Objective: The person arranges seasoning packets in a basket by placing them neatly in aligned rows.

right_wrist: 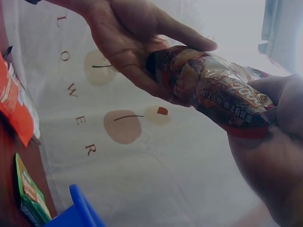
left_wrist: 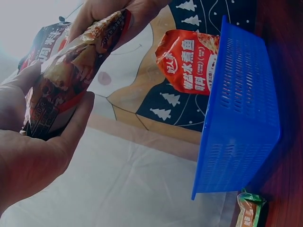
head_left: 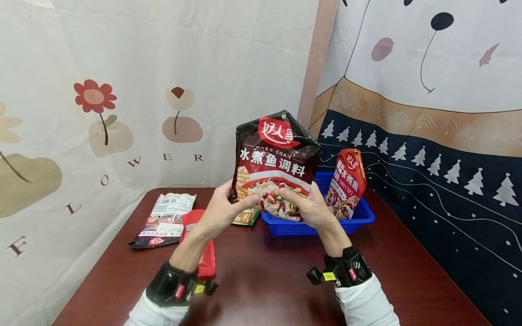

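Note:
Both hands hold up a dark seasoning packet [head_left: 277, 158] with a red logo and a picture of a fish dish, its front toward the head camera. My left hand [head_left: 224, 206] grips its lower left corner, thumb on the front and fingers behind. On the lower right side, my right hand [head_left: 307, 206] pinches it the same way. In the left wrist view the packet [left_wrist: 71, 71] is seen from its bottom edge, bulging between thumb and fingers. Behind it stands a blue basket [head_left: 281, 228] with a red-orange seasoning packet [head_left: 346, 183] leaning upright inside.
On the left of the brown table [head_left: 261, 280] lie a white-and-black packet [head_left: 165, 219] and a red packet [head_left: 208, 258], partly behind the left forearm. A green packet [head_left: 246, 217] lies beside the basket. Printed curtains [head_left: 228, 54] hang behind and along the right.

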`<state>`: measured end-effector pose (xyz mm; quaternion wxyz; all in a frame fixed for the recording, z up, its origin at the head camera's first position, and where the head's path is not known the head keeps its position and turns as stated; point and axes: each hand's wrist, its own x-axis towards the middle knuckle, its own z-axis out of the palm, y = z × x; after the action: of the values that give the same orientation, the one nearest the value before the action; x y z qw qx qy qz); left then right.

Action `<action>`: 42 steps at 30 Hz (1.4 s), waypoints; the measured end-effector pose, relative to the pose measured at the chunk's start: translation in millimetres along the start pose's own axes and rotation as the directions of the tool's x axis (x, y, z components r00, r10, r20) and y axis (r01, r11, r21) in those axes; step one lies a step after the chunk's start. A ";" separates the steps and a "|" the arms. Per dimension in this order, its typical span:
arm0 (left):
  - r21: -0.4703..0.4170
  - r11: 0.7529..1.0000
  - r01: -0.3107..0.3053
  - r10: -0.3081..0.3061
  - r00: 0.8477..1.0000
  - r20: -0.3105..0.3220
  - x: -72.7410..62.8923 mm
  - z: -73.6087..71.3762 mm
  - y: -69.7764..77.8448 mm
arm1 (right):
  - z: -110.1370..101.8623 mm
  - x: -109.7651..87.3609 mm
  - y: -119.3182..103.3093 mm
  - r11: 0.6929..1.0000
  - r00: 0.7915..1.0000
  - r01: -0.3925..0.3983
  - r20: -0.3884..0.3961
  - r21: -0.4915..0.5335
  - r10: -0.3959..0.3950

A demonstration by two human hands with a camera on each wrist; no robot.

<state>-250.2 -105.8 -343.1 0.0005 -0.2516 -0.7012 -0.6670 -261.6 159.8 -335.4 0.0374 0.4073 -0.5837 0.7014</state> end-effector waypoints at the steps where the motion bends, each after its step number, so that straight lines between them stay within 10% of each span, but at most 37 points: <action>1: -0.002 1.000 0.000 0.000 1.000 0.002 0.0 0.0 -0.2 | -0.3 0.2 0.3 1.000 1.000 -0.001 0.003 0.002 0.001; 24: -0.005 0.997 -0.082 0.081 0.993 -0.084 0.6 0.7 -4.4 | -4.9 2.4 -5.3 0.990 0.993 -0.111 0.025 -0.082 0.114; 33: 0.067 0.994 -0.085 0.088 0.995 -0.045 1.7 -9.2 -5.3 | -22.7 -1.2 -35.8 0.998 0.999 0.000 -0.041 -0.060 -0.003; 42: 0.151 0.981 -0.120 0.115 0.993 0.040 4.8 -11.7 -14.2 | -37.7 -11.8 -61.9 0.960 0.992 -0.022 -0.123 -0.278 -0.013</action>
<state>-263.3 -114.8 -353.5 0.0485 -0.3022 -0.7343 -0.6059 -241.0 216.4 -293.4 0.1289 0.3522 -0.6742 0.6362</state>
